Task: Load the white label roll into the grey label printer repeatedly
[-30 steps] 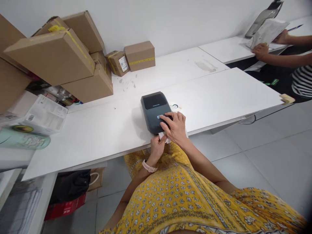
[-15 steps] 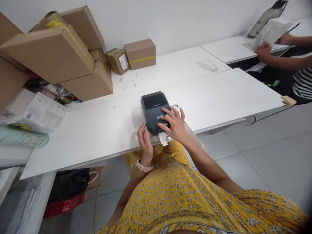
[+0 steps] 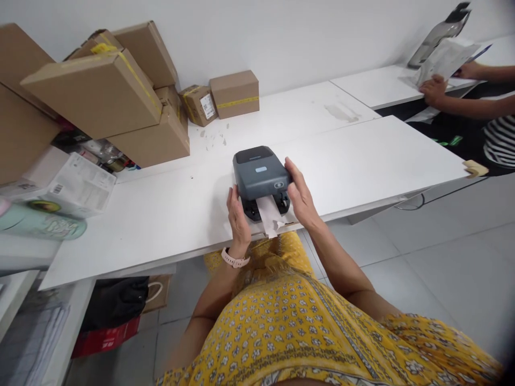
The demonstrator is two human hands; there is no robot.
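A dark grey-blue label printer (image 3: 263,163) stands near the front edge of the white table. Its lid is raised at the front, and the black inside shows beneath. A strip of pale label paper (image 3: 269,214) with a torn end hangs out of the front opening. My left hand (image 3: 238,220), with a pink watch band on the wrist, lies along the printer's left side, fingers upward against it. On the opposite side, my right hand (image 3: 301,195) holds the lid's front right corner between thumb and fingers. The far fingers of both hands are partly hidden.
Cardboard boxes (image 3: 96,96) are stacked at the left, with two smaller cartons (image 3: 235,94) by the wall. A white box (image 3: 80,182) and a mint-green bottle (image 3: 48,221) lie at the left end. At far right, another person's hands (image 3: 434,90) hold a pale packet and a pen.
The printer's lid has come up at the front, exposing its inside and more paper. My right hand has moved off the top to the right side; my left hand has closed in on the left side.
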